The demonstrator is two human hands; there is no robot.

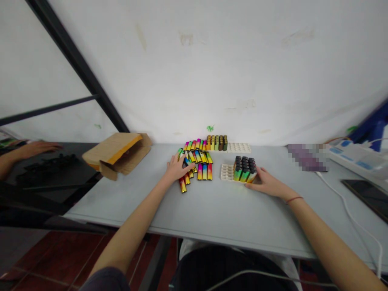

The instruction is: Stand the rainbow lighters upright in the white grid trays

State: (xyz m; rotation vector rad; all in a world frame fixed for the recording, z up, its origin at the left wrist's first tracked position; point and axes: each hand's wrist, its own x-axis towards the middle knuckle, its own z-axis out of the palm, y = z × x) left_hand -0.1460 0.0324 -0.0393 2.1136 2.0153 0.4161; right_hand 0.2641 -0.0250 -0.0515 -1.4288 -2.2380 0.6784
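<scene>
My left hand point(178, 166) lies over the left side of a pile of shiny rainbow-coloured tubes point(200, 157), its fingers spread and touching some of them. Three more tubes point(205, 171) lie side by side in front of the pile. With thumb at the front and fingers at the side, my right hand point(268, 182) grips the right end of a white holed tray point(226, 172). Slim coloured tubes with black tops point(245, 169) stand upright in its right part, and bare holes show at its left. Under my left palm, the tubes are partly hidden.
Behind the pile, a second white tray point(239, 147) holds upright tubes with gold ends point(217, 142) on its left. An open cardboard box point(118, 151) lies at the left. At the right are a phone point(368, 196), a white cable point(345, 200) and a power strip point(357, 155). Another person's hand point(39, 149) is at far left.
</scene>
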